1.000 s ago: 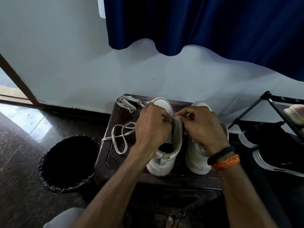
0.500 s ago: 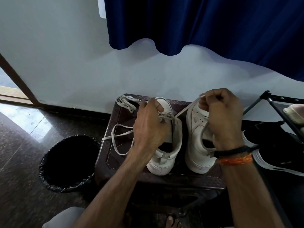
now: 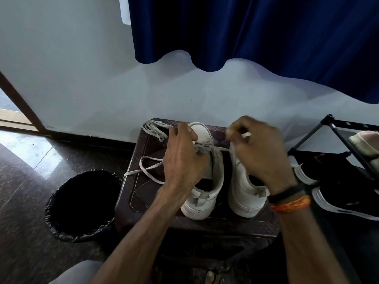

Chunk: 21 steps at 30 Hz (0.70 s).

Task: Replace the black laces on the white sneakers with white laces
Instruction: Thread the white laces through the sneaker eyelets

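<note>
Two white sneakers stand heel-toward-me on a dark brown stool [image 3: 131,201]. My left hand [image 3: 184,160] rests on the left sneaker [image 3: 205,193], its fingers pinching the white lace [image 3: 211,148] at the eyelets. A loose length of that lace [image 3: 147,169] loops over the stool to the left. My right hand [image 3: 260,152], blurred, hovers above the right sneaker [image 3: 246,193] and grips the other end of the lace, which runs taut between the hands. A second white lace [image 3: 153,129] lies bunched at the stool's far left corner. No black lace shows.
A black bin lined with a bag [image 3: 82,203] stands on the dark floor left of the stool. A black shoe rack [image 3: 348,152] with dark shoes is at the right. A white wall and a blue curtain [image 3: 266,33] lie behind.
My right hand pulled the lace end up and right away from the left sneaker, then came back down a little toward the left. My left hand stayed on the left sneaker.
</note>
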{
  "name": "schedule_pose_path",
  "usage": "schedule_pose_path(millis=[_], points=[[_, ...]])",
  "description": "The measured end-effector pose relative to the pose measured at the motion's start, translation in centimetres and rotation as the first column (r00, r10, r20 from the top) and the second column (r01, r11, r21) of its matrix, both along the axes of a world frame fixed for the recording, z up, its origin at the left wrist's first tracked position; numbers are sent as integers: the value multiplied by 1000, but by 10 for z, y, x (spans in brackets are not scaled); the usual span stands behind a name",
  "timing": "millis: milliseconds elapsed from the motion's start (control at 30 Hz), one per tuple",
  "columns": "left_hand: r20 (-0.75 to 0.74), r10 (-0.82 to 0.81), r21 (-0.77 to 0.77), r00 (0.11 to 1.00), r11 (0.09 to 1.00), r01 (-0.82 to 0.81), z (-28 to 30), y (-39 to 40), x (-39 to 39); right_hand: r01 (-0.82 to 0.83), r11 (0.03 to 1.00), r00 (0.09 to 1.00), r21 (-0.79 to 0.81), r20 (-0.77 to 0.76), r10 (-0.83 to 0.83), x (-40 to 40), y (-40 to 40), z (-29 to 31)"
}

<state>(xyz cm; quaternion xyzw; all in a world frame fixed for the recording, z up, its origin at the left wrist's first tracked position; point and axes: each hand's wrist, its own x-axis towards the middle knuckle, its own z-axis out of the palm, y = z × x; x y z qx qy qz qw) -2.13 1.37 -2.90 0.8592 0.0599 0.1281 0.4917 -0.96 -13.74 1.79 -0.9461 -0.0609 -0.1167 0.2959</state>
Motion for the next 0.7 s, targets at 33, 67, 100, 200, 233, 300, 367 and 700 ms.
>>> schedule_pose_path(millis=[33, 67, 100, 200, 233, 300, 367, 700], points=[[1, -2, 4, 1000, 1000, 2, -1, 0, 1, -38, 994, 998, -105, -53, 33, 0, 4, -5], [5, -4, 5, 1000, 1000, 4, -1, 1, 1, -80, 978, 993, -192, -102, 61, 0, 8, -10], [9, -6, 3, 1000, 1000, 6, -1, 1, 1, -115, 960, 987, -256, -140, 81, 0, 10, -13], [21, -3, -5, 1000, 1000, 3, -1, 1, 0, -112, 939, 985, -326, -162, 61, 1, 12, -18], [23, 2, -6, 1000, 1000, -2, 0, 1, 0, -84, 940, 988, -330, -150, 35, 2, 11, -19], [25, 10, -8, 1000, 1000, -10, 0, 1, -1, 19, 952, 995, -305, -90, -49, 4, 6, -16], [21, 6, -18, 1000, 1000, -6, 1, 2, -3, 206, 946, 978, -251, 44, -202, 4, -6, -7], [37, 4, 2, 999, 1000, -4, -1, 1, 0, -1, 971, 998, -238, 67, 18, -4, 3, 0]])
